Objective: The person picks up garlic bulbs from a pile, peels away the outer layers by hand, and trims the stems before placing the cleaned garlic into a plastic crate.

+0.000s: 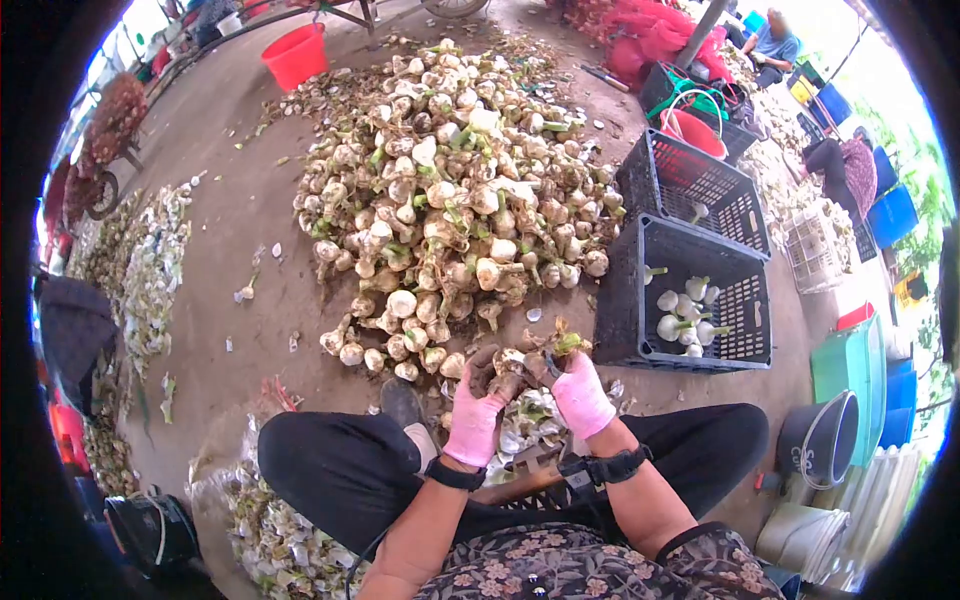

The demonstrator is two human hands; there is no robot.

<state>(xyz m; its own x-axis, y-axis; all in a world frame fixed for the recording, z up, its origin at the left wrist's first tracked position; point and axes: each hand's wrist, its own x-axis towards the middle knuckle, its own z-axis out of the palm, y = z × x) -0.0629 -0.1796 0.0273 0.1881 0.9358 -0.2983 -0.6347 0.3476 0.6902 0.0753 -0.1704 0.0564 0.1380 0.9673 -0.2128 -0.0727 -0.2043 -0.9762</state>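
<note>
Item: one garlic bulb [512,368], soil-stained, with dry roots and a green stalk stub, held low over the lap between the knees. Left hand [473,420], in a pink glove, is curled under and around the bulb. Right hand [582,397], gloved the same, is closed on its stalk side. Whether this hand also grips a tool cannot be told. Each wrist carries a black band [453,474]. Directly ahead, touching the ground in front of the hands and blocking most of it, lies a garlic pile [455,190]: rounded, papery, off-white heads with brown dirt and cut green stems, heaped loosely. To the right of the pile stand two black plastic crates with lattice walls. The near crate [625,300] holds a few trimmed bulbs [685,315], clean and white. The far crate [650,170] stands just behind it. Beneath the hands, between the black trousers [340,470], lies a heap of husks [520,420], thin and flaky. A longer strip of the same peelings [150,270] lies along the left edge of the concrete floor. Beyond the pile is a red bucket [297,55], smooth plastic. At right stand a black bucket [818,440] with a wire handle, a green tub [845,365] and stacked white pails [800,535]. At far upper right are red mesh sacks [650,35] and another person [775,45], seated well apart.
</note>
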